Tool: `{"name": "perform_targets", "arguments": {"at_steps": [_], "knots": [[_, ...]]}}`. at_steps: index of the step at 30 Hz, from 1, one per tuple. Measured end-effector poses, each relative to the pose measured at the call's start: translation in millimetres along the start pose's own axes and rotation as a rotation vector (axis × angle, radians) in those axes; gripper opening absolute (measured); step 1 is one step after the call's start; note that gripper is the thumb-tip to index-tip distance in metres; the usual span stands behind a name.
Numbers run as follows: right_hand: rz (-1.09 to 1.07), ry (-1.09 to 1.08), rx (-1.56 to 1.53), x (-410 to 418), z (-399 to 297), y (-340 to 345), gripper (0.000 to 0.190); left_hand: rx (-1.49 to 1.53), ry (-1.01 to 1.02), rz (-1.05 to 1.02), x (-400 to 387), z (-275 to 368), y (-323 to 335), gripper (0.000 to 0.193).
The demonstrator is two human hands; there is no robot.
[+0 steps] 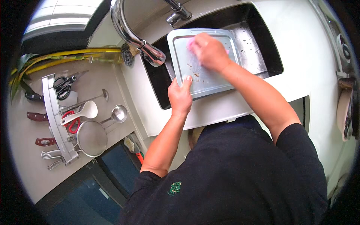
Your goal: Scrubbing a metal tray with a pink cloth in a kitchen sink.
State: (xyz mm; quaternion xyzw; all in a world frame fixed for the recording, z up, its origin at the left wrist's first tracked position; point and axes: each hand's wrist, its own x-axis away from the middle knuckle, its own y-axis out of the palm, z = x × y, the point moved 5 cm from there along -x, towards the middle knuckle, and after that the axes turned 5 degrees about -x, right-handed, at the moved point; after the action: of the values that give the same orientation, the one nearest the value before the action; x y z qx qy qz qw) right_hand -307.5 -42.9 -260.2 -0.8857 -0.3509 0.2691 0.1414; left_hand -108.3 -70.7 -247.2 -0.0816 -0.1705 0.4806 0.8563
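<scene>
A light grey rectangular baking tray (182, 53) with a raised rim lies tilted over the sink's front edge. My left hand (181, 94) grips its near left edge, thumb on top. My right hand (211, 52) presses a pink cloth or sponge (191, 43) onto the tray's upper part; most of the pink thing is hidden under the fingers. Brown spots of residue (196, 75) show on the tray surface between my two hands. Beneath the tray is a dark metal sink (260, 56), wet inside on the right.
A chrome gooseneck faucet (152, 53) arches over the sink's left side; a second chrome tap (179, 15) stands behind. A steel wool scrubber (127, 54) sits at the left corner. On the left wall, a rack (56, 112) holds knives, scissors (64, 86), a ladle (119, 113) and a strainer (92, 138).
</scene>
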Motion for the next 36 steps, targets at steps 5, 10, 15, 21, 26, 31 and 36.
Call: {"name": "perform_targets", "arguments": {"at_steps": [5, 10, 15, 21, 26, 31, 36], "knots": [[0.038, 0.088, 0.017, 1.5, 4.6, 4.0, 0.020, -0.039, 0.016, -0.011, 7.3, -0.1, -6.6, 0.019], [0.000, 0.314, 0.181, 1.9, 42.9, -2.6, 0.021, 0.048, -0.017, 0.049, 10.2, -17.1, -15.5, 0.019], [-0.039, 0.146, -0.066, 4.6, 16.2, 16.8, 0.017, -0.002, 0.022, 0.039, 10.8, -14.6, -18.3, 0.021], [-0.053, 0.292, 0.312, 5.7, 61.6, -12.8, 0.020, 0.149, -0.066, 0.168, 12.1, -37.1, -13.6, 0.020], [0.040, 0.451, 0.383, 31.5, 75.8, -34.8, 0.032, 0.100, -0.089, 0.136, 20.2, -42.8, -1.0, 0.022], [-0.073, 0.786, 0.140, 43.0, 128.3, -43.1, 0.047, 0.200, -0.091, 0.052, 33.9, -59.7, 8.2, 0.028], [-0.066, 0.569, -0.099, 32.0, 156.1, -46.2, 0.036, 0.420, -0.306, -0.183, 29.9, -66.1, 17.0, 0.036]]}}
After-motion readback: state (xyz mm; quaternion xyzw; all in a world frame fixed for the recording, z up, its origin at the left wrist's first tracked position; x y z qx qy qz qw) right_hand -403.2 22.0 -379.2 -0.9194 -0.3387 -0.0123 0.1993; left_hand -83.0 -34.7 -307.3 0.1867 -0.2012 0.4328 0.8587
